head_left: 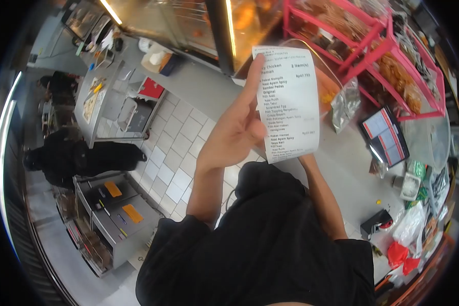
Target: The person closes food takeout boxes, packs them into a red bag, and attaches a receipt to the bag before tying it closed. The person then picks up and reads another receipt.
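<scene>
My left hand [234, 130] grips a long printed paper receipt [288, 107] by its left edge, with the index finger stretched up along it and the thumb bent against the paper. The receipt stands upright in front of me, its text facing me. From the right, my right forearm [322, 196] reaches up behind the receipt; the paper hides that hand and its fingers. Just behind the receipt, an orange item [329, 81] shows in part, and a crumpled silver foil bag [346, 106] lies beside it on the grey counter [341, 153].
Pink racks [364, 51] hold packaged food beside a lit glass display case [188, 23]. A tablet [384, 136], a black device [376, 223] and plastic bags [410, 224] sit on the right. At left, a person in black [81, 157] is near a metal worktable [94, 97].
</scene>
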A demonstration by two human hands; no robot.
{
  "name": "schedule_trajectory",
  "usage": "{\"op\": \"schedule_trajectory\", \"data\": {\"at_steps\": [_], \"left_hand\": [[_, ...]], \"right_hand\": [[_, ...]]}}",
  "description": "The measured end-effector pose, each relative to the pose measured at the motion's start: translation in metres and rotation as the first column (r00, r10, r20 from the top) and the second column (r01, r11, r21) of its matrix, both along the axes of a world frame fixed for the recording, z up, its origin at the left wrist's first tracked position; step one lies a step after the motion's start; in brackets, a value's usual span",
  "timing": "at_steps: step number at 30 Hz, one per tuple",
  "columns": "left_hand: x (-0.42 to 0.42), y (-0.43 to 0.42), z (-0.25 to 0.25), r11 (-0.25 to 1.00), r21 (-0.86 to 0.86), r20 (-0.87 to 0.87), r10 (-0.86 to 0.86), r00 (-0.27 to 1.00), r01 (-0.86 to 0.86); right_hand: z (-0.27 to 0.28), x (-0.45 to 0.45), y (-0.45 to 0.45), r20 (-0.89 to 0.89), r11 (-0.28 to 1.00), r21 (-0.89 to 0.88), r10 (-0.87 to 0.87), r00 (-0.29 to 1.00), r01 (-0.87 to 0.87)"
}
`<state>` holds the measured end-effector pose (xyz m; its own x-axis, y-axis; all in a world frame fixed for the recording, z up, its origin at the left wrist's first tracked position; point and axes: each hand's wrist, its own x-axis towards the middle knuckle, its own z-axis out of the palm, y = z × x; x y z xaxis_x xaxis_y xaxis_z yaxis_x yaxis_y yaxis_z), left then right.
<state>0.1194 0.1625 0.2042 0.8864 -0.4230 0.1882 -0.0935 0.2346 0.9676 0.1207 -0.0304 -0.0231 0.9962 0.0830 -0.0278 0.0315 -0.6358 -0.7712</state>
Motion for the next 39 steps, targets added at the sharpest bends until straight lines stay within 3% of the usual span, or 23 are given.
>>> {"op": "schedule_trajectory", "data": {"at_steps": [2,4,5,7,11,14,17,19,23,28,32,36,38,39], "left_hand": [[0.006,-0.01,-0.001,0.996,0.067,0.013,-0.053,0.999,0.052],[0.014,-0.026,-0.008,0.996,-0.073,-0.05,-0.048,0.998,0.045],[0.018,-0.033,-0.008,0.997,-0.062,-0.05,-0.058,0.997,0.055],[0.027,-0.045,-0.011,0.992,-0.066,-0.054,-0.107,0.993,0.103],[0.035,-0.06,-0.015,0.968,-0.118,-0.11,-0.235,0.966,0.222],[0.039,-0.072,-0.022,0.953,-0.163,-0.141,-0.278,0.95,0.255],[0.036,-0.082,-0.022,0.948,-0.166,-0.157,-0.296,0.942,0.27],[0.032,-0.084,-0.019,0.948,-0.155,-0.149,-0.3,0.942,0.278],[0.028,-0.084,-0.018,0.945,-0.079,-0.103,-0.324,0.94,0.317],[0.021,-0.089,-0.019,0.943,-0.061,-0.076,-0.33,0.941,0.326],[0.016,-0.09,-0.017,0.923,-0.103,-0.117,-0.381,0.917,0.37],[0.014,-0.09,-0.018,0.914,-0.121,-0.125,-0.4,0.908,0.387],[0.013,-0.091,-0.016,0.92,-0.122,-0.132,-0.388,0.912,0.373],[0.013,-0.093,-0.016,0.922,-0.123,-0.134,-0.382,0.915,0.367]], "right_hand": [[-0.016,-0.033,-0.044,-0.132,0.978,-0.195,-0.097,0.986,0.07],[-0.014,-0.062,-0.078,-0.289,0.949,-0.264,-0.248,0.925,0.172],[-0.004,-0.076,-0.091,-0.291,0.94,-0.276,-0.278,0.915,0.198],[0.018,-0.102,-0.114,-0.273,0.868,-0.257,-0.487,0.83,0.425],[-0.004,-0.154,-0.177,-0.227,0.802,-0.342,-0.577,0.785,0.491],[-0.022,-0.177,-0.214,-0.307,0.8,-0.412,-0.572,0.76,0.436],[-0.044,-0.189,-0.226,-0.33,0.755,-0.188,-0.651,0.684,0.628],[-0.023,-0.182,-0.212,-0.507,0.655,0.02,-0.644,0.573,0.755],[-0.02,-0.181,-0.205,-0.523,0.669,0.007,-0.631,0.573,0.743],[-0.03,-0.169,-0.189,-0.295,0.678,-0.015,-0.705,0.645,0.735],[-0.009,-0.154,-0.157,-0.417,0.669,0.1,-0.644,0.641,0.737],[-0.002,-0.153,-0.141,-0.22,0.781,0.092,-0.588,0.778,0.617],[0.018,-0.158,-0.149,-0.242,0.831,-0.278,-0.545,0.803,0.481],[0.046,-0.154,-0.149,-0.244,0.83,-0.277,-0.548,0.8,0.484]]}}
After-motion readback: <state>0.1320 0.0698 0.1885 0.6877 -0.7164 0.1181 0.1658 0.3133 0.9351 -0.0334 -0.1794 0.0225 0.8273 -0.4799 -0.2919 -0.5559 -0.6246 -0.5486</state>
